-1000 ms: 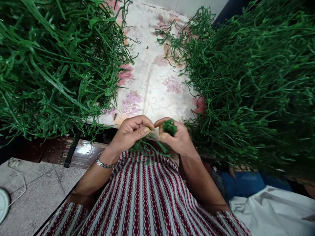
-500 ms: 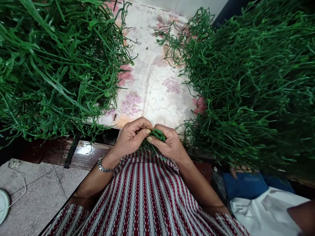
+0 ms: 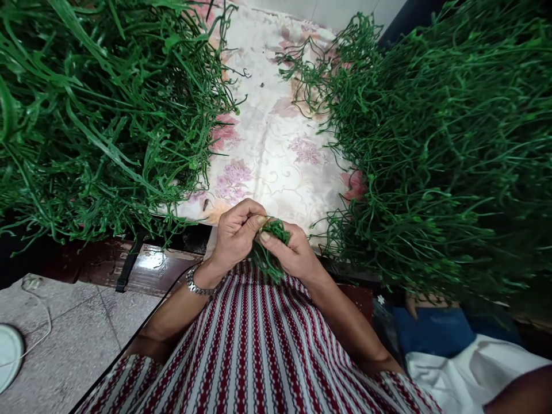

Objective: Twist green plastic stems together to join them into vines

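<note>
A small bunch of thin green stems (image 3: 276,231) is held between my two hands above my lap, its loose ends hanging toward the striped cloth. My right hand (image 3: 287,246) wraps round the bunch, with the thumb across it. My left hand (image 3: 241,230), with a metal watch (image 3: 199,283) at the wrist, pinches at the bunch's left side; its fingertips meet those of the right. Exactly what the left fingers grip is too small to make out. Both hands are at the near edge of the flowered tablecloth (image 3: 276,167).
A large heap of green artificial-looking stems (image 3: 129,126) covers the table's left side. Another tall heap (image 3: 435,149) fills the right. A person's arm (image 3: 524,388) and white clothing (image 3: 457,368) show at the lower right. At lower left lies a pale round object (image 3: 9,357).
The bunch has turned in my hands, and more of its stems now hang below. My left hand has risen slightly, with its wrist turned more upright. The view has shifted a little.
</note>
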Motion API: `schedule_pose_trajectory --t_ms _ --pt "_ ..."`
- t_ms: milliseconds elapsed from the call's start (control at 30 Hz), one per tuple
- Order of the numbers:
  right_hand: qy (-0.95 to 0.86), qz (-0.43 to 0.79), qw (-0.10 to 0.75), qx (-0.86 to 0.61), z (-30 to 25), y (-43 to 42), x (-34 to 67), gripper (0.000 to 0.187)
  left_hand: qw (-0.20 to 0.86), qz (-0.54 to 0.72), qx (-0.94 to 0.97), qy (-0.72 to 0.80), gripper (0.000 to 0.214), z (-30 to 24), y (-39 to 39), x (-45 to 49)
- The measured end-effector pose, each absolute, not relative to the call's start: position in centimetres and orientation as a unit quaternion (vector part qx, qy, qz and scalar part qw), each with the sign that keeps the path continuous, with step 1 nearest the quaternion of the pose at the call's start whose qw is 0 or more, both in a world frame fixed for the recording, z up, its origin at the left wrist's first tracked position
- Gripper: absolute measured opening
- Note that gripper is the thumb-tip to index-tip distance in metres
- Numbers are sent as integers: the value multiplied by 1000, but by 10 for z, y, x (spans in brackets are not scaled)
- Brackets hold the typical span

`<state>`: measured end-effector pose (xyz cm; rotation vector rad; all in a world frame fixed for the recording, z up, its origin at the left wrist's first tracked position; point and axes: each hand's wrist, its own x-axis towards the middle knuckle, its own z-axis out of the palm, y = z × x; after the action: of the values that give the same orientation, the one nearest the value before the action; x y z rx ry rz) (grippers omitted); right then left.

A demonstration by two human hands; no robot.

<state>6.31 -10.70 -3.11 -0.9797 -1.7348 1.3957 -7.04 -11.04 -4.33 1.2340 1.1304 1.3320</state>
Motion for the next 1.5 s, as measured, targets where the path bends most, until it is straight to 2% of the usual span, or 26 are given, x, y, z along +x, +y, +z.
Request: schedule_pose_trajectory --t_ms 100,233,300,400,500,600,733,867,1067,1233,1333,1400,1500 --pt "-649 592 316 -359 -17 -117 69 28 439 544 539 470 15 -37 -108 -81" --pt "-700 541 325 -334 5 -127 85 25 358 615 496 498 9 -23 -102 -88" --pt "-688 472 385 -395 11 -121 94 23 384 572 540 483 7 -18 -99 -83" --pt "-686 386 414 -458 12 -104 104 15 470 514 570 436 13 -14 -94 -73" --pt "-645 420 428 -474 4 -93 103 10 522 504 553 410 17 -15 -89 -67" --pt "-587 505 425 -469 -8 -93 94 17 555 481 546 402 16 -19 -87 -65" --pt "-556 546 414 -469 -18 -101 79 25 554 489 516 433 12 -25 -91 -61" --pt "-579 530 400 -473 -24 -107 74 31 537 499 497 464 9 -26 -94 -58" --pt "-622 494 355 -492 -30 -107 74 17 513 490 516 481 10 -24 -95 -59" --pt "-683 386 332 -524 -28 -107 69 6 374 517 569 519 8 -27 -99 -55" --pt "-715 303 327 -539 -28 -106 67 11 302 525 595 528 9 -30 -98 -51" --pt "-733 266 325 -535 -29 -105 65 15 320 529 577 534 10 -34 -93 -49" --pt "-745 228 324 -536 -26 -109 63 18 411 549 511 518 11 -39 -77 -49"
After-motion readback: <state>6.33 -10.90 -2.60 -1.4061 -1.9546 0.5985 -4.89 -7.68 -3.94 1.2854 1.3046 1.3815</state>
